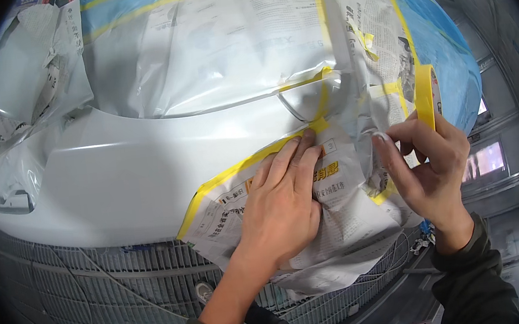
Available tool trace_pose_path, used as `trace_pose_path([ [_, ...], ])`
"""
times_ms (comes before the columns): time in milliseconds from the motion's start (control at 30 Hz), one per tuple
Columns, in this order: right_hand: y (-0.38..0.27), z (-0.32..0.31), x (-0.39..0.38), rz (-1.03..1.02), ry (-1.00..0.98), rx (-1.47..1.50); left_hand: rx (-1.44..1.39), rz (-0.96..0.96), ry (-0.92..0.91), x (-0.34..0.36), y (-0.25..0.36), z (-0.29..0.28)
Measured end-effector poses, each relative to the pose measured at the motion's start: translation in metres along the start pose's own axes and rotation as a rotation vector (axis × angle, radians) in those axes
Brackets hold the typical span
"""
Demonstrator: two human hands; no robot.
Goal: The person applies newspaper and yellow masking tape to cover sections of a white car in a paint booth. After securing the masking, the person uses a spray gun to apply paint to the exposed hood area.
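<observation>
My left hand (281,207) lies flat on a newspaper sheet (356,221), its fingertips pressing at a strip of yellow masking tape (229,173). That strip runs along the sheet's upper edge and joins it to a glossy white car body panel (108,185). To the right, my right hand (436,167) is raised with curled fingers around a yellow roll of masking tape (424,95), which stands up above the fingers. The thumb points up beside the bent fingers. Whether a loose tape end lies between them, I cannot tell.
Newspaper under clear plastic film (221,48) covers the area beyond the panel, edged with yellow tape. Blue sheeting (447,70) wraps the far right. More film and paper (37,65) hang at the left. Below lie a floor grating (126,279) and a thin hose (134,294).
</observation>
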State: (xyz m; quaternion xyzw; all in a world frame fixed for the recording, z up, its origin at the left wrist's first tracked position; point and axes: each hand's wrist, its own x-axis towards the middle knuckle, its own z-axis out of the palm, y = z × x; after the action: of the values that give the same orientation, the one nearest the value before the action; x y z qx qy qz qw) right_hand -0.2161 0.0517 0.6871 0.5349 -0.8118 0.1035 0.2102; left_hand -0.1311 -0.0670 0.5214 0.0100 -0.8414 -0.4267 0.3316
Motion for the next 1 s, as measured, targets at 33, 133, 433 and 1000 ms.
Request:
trace_pose_path([
  [33,-0.001,-0.002,-0.003,0.007,0.005,-0.001,-0.02,-0.012,-0.024,0.001,0.001,-0.002],
  [133,0.001,-0.007,-0.012,0.025,0.004,0.008,-0.085,-0.033,-0.066,0.004,0.003,-0.005],
  [433,0.001,-0.021,-0.031,0.055,-0.032,0.028,-0.092,-0.047,-0.026,0.005,0.011,-0.001],
  [1000,0.017,-0.085,-0.109,0.278,-0.534,0.365,-0.233,-0.101,0.05,-0.05,0.029,0.004],
])
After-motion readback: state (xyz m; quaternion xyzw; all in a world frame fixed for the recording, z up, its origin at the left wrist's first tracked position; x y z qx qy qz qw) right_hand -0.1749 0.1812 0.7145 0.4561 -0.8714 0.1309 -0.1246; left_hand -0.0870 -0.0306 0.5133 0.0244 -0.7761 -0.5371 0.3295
